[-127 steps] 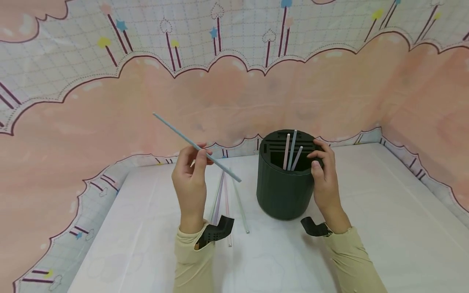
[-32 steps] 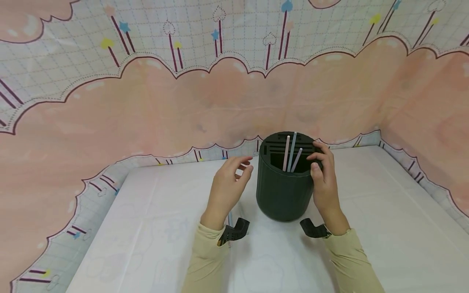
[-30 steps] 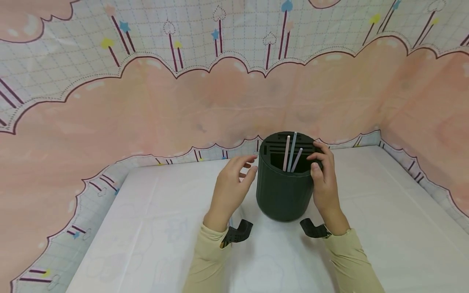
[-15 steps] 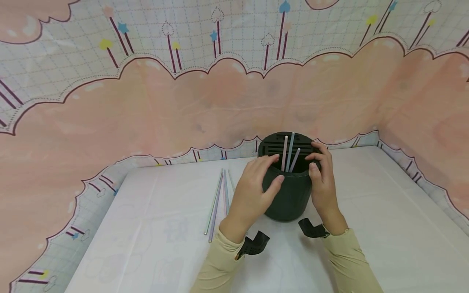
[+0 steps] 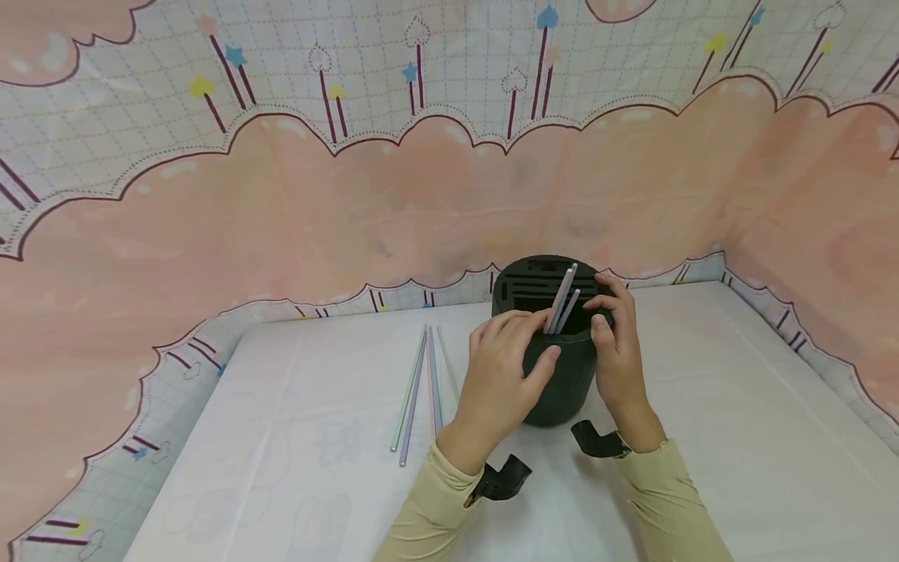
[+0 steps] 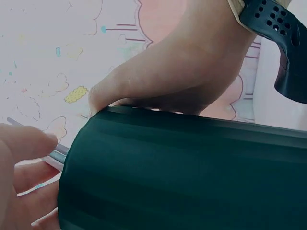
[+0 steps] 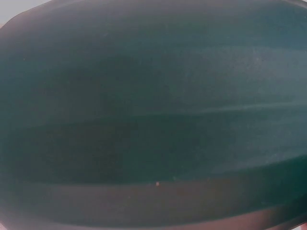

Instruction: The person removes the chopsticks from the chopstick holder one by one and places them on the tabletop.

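Observation:
A dark green pen holder [image 5: 562,382] with a slotted top stands upright on the table. Three thin pastel straws [image 5: 559,300] lean rightward in its opening. My right hand [image 5: 621,351] grips the holder's right rim, thumb outside and fingertips over the edge. My left hand [image 5: 502,375] reaches over the left rim, its extended fingertips touching the straws; the thumb stays in front of the holder wall. In the left wrist view the straws [image 6: 58,155] show behind the left thumb [image 6: 31,141]. The holder wall [image 7: 158,120] fills the right wrist view.
Several loose pastel straws [image 5: 414,390] lie on the white tabletop [image 5: 295,437] left of the holder, partly hidden by my left forearm. A patterned peach cloth [image 5: 421,203] hangs behind the table.
My left hand earlier held a blue straw, which lies on the table now. The hand moved right to the holder, and the straws inside shifted right and closer together. The right hand stayed.

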Tool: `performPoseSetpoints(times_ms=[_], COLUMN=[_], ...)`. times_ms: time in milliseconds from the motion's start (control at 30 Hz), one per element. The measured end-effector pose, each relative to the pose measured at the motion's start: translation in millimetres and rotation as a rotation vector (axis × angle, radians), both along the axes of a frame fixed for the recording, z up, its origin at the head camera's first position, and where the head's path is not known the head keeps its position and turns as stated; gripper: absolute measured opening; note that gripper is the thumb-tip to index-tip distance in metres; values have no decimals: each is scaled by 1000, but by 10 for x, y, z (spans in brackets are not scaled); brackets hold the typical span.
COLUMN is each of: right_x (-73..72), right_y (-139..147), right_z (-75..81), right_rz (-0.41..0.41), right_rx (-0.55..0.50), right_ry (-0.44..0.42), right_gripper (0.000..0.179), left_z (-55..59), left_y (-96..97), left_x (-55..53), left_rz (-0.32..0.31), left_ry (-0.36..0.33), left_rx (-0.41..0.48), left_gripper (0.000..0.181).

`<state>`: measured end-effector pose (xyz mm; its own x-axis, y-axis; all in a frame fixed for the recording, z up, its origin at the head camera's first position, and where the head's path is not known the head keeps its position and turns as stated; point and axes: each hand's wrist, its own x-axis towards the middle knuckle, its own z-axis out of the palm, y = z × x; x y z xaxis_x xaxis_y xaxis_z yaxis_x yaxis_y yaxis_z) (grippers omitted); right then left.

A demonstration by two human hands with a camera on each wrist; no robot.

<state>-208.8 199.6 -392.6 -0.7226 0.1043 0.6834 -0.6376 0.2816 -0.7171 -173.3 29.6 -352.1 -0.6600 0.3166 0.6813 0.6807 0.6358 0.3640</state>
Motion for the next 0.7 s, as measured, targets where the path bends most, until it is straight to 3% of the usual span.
performPoseSetpoints(times_ms=[200, 467, 700], right_x=[38, 2, 15], right_y=[-37, -10, -17], right_z=[60, 14, 4], right_rz=[-4, 6, 6], right_rx=[8, 14, 25], right_ry=[-10, 11, 33], right_gripper=[29, 30, 30], left_z=[13, 18, 15], left_y=[-9, -16, 9], left_x=[-10, -19, -20], left_rz=[-15, -22, -10], left_ry=[-42, -14, -31], left_rx=[77, 140, 222], left_gripper=[30, 23, 16])
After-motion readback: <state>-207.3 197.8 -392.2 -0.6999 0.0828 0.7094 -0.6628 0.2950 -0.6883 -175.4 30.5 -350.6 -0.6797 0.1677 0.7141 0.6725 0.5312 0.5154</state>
